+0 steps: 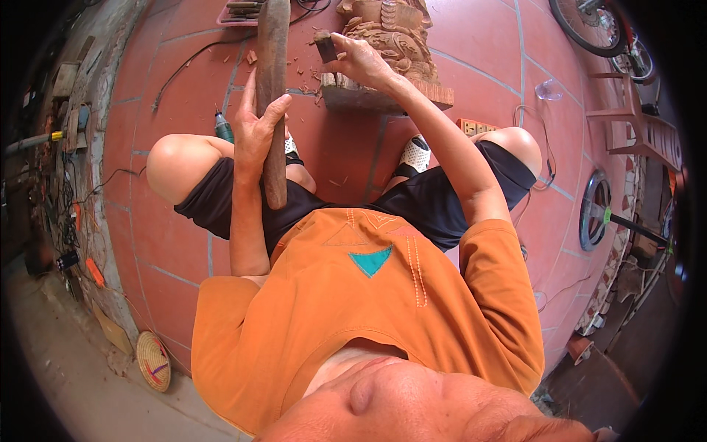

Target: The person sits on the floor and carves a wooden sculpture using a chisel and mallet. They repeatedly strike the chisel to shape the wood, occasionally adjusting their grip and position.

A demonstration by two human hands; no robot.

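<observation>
My left hand (259,132) is closed round a long wooden club-shaped mallet (272,66), its thumb across the front and some fingers hidden behind. The mallet stands nearly lengthwise in view, its narrow end over my lap. My right hand (361,65) pinches a small dark block (325,47) between thumb and fingers; its exact kind does not show. Just beyond this hand is a carved wooden figure (394,37) with deep relief. Its thick, rough base (361,98) rests on the floor in front of my feet.
Wood chips lie on the red tiles (471,44). A pink tray (230,16) of tools sits at the far left, with a cable nearby. A green tool (223,128) is by my left knee, an orange power strip (471,127) by my right. A plastic cup (549,90) and chair (641,125) stand right.
</observation>
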